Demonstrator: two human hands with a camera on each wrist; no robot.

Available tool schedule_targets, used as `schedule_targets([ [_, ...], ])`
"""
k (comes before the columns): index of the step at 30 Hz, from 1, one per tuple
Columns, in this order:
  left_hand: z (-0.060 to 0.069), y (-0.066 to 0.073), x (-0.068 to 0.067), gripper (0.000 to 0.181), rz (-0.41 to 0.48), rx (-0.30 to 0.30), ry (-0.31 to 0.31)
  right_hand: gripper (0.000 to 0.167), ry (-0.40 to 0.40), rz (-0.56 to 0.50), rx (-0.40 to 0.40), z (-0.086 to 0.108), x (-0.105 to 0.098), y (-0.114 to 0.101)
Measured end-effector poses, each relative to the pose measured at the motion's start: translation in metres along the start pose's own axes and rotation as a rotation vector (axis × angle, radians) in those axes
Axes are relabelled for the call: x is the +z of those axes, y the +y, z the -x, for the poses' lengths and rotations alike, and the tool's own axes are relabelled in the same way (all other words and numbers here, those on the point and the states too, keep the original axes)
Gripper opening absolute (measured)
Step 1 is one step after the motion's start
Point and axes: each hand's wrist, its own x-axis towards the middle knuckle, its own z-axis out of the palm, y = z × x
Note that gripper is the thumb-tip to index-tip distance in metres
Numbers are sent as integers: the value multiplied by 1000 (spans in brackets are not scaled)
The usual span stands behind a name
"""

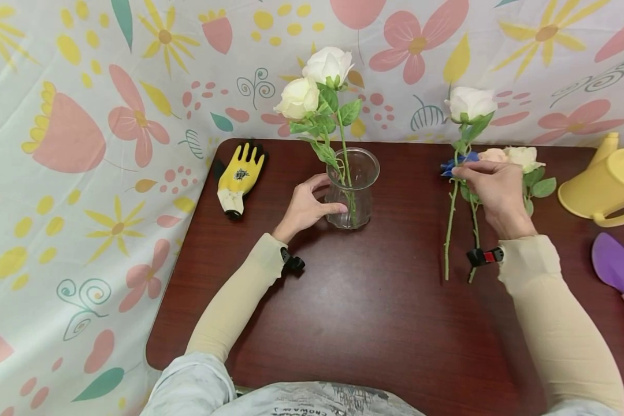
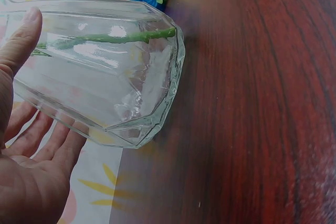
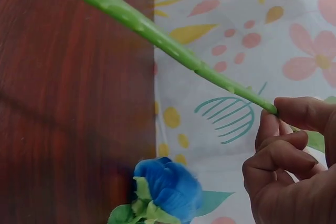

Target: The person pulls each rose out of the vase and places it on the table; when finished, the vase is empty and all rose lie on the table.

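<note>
My left hand (image 1: 309,203) grips a clear glass vase (image 1: 361,208), thumb on the near side and fingers around the left. Two white roses (image 1: 329,66) lean in the vase, and in the left wrist view one green stem (image 2: 121,39) shows through the glass. Between thumb and fingertips my right hand (image 1: 494,188) pinches the stem (image 3: 173,51) of another white rose (image 1: 470,104), which it holds upright above the table. Beneath that hand lie a blue flower (image 3: 170,187) and pale roses (image 1: 522,159), partly hidden by it.
A yellow watering can (image 1: 598,185) stands at the right edge, with a purple trowel (image 1: 613,263) nearer me. On the back left lies a yellow and black glove (image 1: 241,173). A flower-print cloth (image 1: 151,75) hangs behind the brown table (image 1: 343,306).
</note>
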Motion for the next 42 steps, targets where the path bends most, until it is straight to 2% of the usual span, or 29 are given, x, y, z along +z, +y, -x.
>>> schedule_targets([
  [3, 0, 0, 0, 76, 1, 0, 0, 18, -24, 124, -9, -3, 0, 6],
  [7, 1, -1, 0, 76, 2, -2, -2, 25, -42, 213, 4, -6, 0, 13],
  [15, 1, -1, 0, 76, -2, 5, 0, 9, -90, 342, 65, -10, -6, 26],
  [18, 0, -1, 0, 76, -4, 8, 2, 12, -104, 395, 88, -11, -8, 31],
  [22, -1, -2, 0, 76, -8, 10, 1, 20, -130, 438, 85, -13, -9, 37],
  [27, -1, -2, 0, 76, -5, 7, 0, 19, -167, 457, 66, -17, -9, 42],
  [36, 0, -4, 0, 76, 3, -1, -4, 39, -225, 508, 110, -20, -10, 48],
  [42, -1, -3, 0, 76, 1, 7, 0, 41, -229, 528, 127, -21, -10, 49],
])
